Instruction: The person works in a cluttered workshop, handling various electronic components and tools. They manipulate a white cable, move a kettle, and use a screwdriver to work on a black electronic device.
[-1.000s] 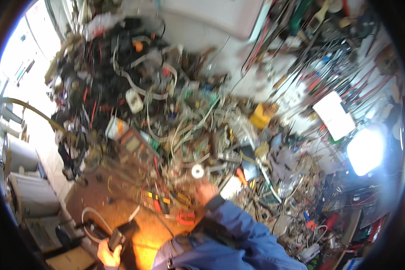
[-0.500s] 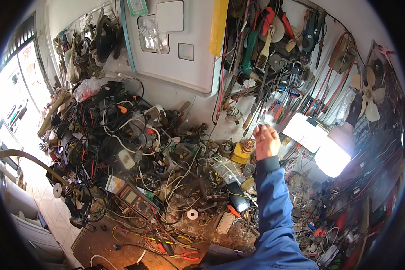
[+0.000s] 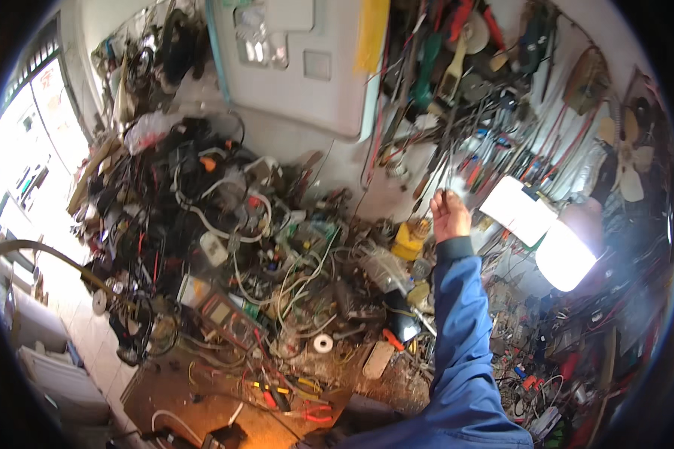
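Right hand (image 3: 452,217) held up in front of the wall (image 3: 273,135), its blue sleeve (image 3: 458,322) stretched over the cluttered bench (image 3: 157,393). Grip narrow: fingertips drawn together at the lower end of a thin metal shaft (image 3: 450,176); whether they are closed on it cannot be told. The shaft stands roughly upright just above the fingers, left of the hanging slim tools (image 3: 494,161).

Handling, as judged: the person does best to pinch the shaft near its end and guide it along its own length, since a sideways tug could snag the neighbouring tools. The wrist needs room from the white panel (image 3: 518,211) and the glaring lamp (image 3: 567,257), both to its right.

Unclear: blur softens the fingertips and the shaft's upper part, so its full form is not readable. Glare washes out the white panel. Left hand out of view; a dark box (image 3: 225,436) is cut off at the lower edge
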### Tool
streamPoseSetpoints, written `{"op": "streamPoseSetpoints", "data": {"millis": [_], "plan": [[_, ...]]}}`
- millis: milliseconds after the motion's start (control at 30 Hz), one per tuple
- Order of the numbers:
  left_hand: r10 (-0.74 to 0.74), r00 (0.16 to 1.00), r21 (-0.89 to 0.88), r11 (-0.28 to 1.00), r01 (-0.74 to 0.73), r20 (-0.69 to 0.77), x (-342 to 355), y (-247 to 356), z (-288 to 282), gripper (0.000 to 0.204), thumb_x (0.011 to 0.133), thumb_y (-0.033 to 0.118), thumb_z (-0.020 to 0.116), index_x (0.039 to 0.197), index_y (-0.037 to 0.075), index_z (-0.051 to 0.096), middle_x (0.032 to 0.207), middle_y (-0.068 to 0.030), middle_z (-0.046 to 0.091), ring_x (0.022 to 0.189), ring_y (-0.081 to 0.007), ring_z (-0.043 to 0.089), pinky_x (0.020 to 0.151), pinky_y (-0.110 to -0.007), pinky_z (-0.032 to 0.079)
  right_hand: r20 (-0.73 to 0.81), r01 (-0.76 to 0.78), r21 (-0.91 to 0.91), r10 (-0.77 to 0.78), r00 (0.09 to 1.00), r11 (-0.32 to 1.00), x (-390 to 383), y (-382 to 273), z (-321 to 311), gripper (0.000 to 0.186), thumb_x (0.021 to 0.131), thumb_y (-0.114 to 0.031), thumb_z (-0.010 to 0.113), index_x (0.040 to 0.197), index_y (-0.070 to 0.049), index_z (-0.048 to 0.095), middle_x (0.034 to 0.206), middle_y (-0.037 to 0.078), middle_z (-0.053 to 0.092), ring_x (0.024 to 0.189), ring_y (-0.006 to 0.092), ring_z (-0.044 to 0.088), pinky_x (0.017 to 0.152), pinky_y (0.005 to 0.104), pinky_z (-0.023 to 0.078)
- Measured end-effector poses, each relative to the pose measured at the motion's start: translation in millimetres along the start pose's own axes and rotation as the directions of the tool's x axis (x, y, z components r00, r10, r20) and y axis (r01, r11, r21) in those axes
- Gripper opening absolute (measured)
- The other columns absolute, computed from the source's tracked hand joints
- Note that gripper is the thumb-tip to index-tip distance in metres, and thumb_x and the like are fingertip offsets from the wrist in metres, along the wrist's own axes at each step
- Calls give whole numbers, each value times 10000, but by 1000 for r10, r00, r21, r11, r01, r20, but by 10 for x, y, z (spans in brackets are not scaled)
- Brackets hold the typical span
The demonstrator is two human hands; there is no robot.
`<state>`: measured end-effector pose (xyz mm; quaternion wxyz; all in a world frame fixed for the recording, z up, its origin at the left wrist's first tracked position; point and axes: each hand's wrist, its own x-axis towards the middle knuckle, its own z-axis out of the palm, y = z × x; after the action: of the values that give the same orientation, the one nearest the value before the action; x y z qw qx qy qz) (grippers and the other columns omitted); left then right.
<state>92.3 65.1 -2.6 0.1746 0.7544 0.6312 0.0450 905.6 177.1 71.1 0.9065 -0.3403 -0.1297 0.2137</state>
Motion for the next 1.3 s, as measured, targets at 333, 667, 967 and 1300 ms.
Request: {"op": "streamPoseSetpoints", "data": {"millis": [333, 667, 967, 1300], "plan": [[-41, 995, 11, 999, 43, -93, 88, 80, 56, 534, 749, 280, 830, 1137, -19, 618, 1029, -211, 663, 961, -366, 653, 859, -396, 511, 141, -335, -413, 423, 895, 847, -1210, 507, -337, 147, 951, -129, 612, 872, -5, 616, 816, 91, 633, 668, 146, 586, 610, 279, 501], [-109, 994, -18, 994, 108, -30, 188, 201, 34, 535, 751, 277, 828, 1129, -28, 602, 1004, -189, 660, 920, -340, 655, 821, -378, 513, 108, -215, -954, 908, 404, 210, -4531, 1526, -1108, 111, 860, -121, 679, 920, -28, 697, 760, 132, 693, 633, 257, 673, 564, 345, 527], [-73, 994, -79, 995, 67, -80, 82, 43, 133, 498, 762, 300, 806, 1113, -4, 625, 993, -206, 654, 934, -401, 636, 829, -411, 514, 267, 427, -903, 840, 472, 47, -4469, 1644, -951, 253, 880, -263, 649, 1058, -82, 652, 897, 210, 681, 780, 401, 665, 660, 488, 532], [-109, 991, -85, 991, 102, -81, 117, 65, 136, 536, 744, 322, 809, 1122, -7, 618, 1001, -204, 658, 938, -395, 643, 840, -418, 510, 300, 605, -796, 852, 429, -24, -4620, 1893, -1183, 347, 880, -345, 670, 1035, -45, 588, 931, 177, 641, 721, 378, 666, 596, 489, 529]]}}
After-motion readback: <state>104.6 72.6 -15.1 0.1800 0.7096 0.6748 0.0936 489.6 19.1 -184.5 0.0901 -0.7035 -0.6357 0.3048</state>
